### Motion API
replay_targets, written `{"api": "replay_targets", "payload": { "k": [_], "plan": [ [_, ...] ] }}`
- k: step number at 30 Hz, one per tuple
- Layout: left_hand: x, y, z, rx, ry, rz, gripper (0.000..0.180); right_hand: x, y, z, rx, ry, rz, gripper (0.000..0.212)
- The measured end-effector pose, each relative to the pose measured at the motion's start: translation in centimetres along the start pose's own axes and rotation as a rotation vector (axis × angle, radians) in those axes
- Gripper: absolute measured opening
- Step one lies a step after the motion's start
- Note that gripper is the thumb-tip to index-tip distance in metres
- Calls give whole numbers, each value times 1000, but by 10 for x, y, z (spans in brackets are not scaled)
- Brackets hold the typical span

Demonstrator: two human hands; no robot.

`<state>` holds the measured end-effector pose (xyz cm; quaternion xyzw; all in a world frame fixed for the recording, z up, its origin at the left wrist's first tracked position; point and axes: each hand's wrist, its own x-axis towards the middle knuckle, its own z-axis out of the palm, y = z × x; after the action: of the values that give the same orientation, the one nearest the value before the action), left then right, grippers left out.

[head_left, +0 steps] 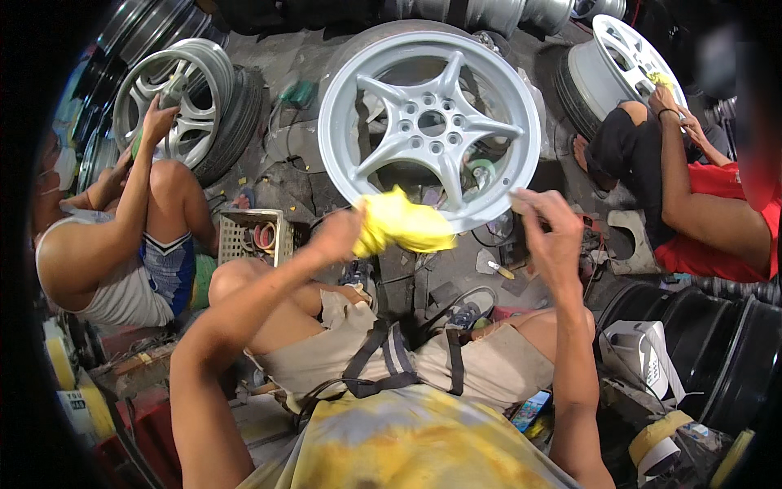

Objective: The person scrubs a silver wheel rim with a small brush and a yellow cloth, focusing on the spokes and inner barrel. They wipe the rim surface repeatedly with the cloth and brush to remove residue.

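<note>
A silver-grey wheel rim point(445, 169) with pointed spokes and a ring of bolt holes stands propped in front of me, face toward me. My left hand point(338, 234) grips a bunched yellow cloth point(405, 225), which hangs in front of the rim's lower left edge. Beside the lower right edge, my right hand point(555, 235) is raised with its fingers curled and pinched. Whatever may sit between those fingertips is too small and blurred to name. I cannot tell whether that hand touches the rim.
At left, a person holds a tool against another silver wheel point(213, 102). A person at right wipes a third wheel point(634, 57) with a yellow cloth. A cream plastic basket point(232, 238) holds tape rolls. Dark rims point(692, 346), a phone point(531, 410) and a utility knife point(501, 270) lie around.
</note>
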<state>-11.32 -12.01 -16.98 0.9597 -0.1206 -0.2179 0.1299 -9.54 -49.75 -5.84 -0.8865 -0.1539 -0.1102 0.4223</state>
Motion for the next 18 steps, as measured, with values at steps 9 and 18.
{"api": "replay_targets", "payload": {
  "k": [9, 18],
  "plan": [
    [-85, 145, -90, 38, -622, 492, 48, -33, -19, 105, -310, -263, -287, 29],
    [-81, 163, -132, -123, -442, 766, 41, -14, -34, 172, -173, -347, -276, 42]
  ]
}}
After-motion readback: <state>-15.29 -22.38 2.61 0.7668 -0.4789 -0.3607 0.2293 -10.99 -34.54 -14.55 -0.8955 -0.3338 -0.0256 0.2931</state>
